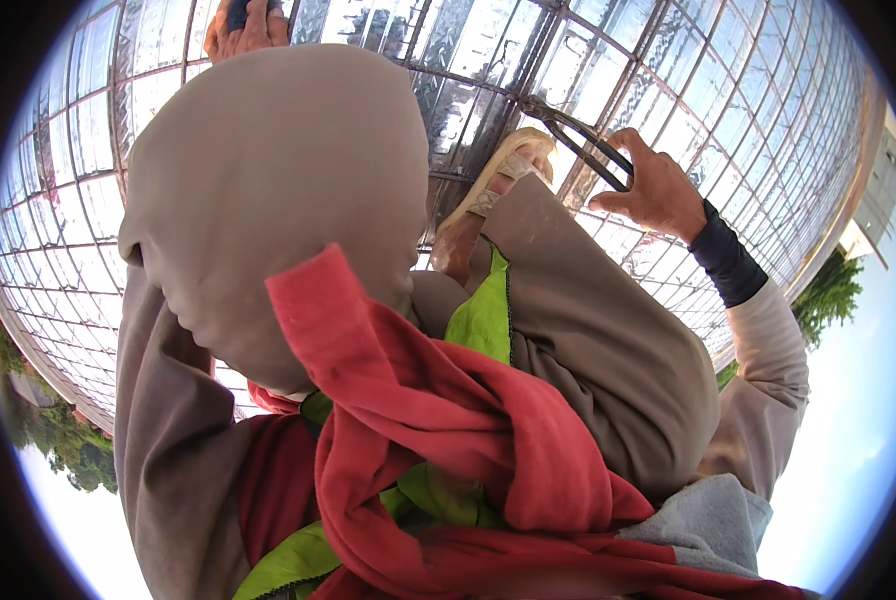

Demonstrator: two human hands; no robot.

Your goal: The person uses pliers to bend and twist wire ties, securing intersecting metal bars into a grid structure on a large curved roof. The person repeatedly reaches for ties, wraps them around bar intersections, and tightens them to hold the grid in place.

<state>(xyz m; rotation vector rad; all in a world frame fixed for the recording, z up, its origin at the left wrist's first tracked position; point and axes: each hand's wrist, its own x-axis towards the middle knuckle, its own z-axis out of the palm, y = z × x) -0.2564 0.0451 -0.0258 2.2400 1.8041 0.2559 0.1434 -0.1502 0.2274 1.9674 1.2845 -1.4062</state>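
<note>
Pincers (556, 116) with dark handles are reaching from the person's right hand (658, 190) to a crossing in a grid of thin bars (118, 110), their head sitting at or just over that crossing; whether the jaws are gripping anything there is too small to tell. The right hand is closing loosely around the handles, thumb on the lower side and fingers on the upper, and the two handles are standing slightly apart. A dark cuff (726, 255) is covering that wrist.

At the top edge, beyond the raised left knee (278, 170), the left hand (246, 38) is curling its fingers against a dark object (238, 14). The frame is cutting both off, so one cannot tell how firmly the fingers are closing.

The person is crouching, and a foot in a pale sandal (483, 203) is resting on the grid just beside the pincers. Silvery sheeting (488, 40) is shining beneath the bars. A knotted red cloth (438, 410) is hanging across the front of the body, with bright green fabric (486, 310) showing near it. Trees (833, 295) are standing beyond the grid's right edge.
</note>
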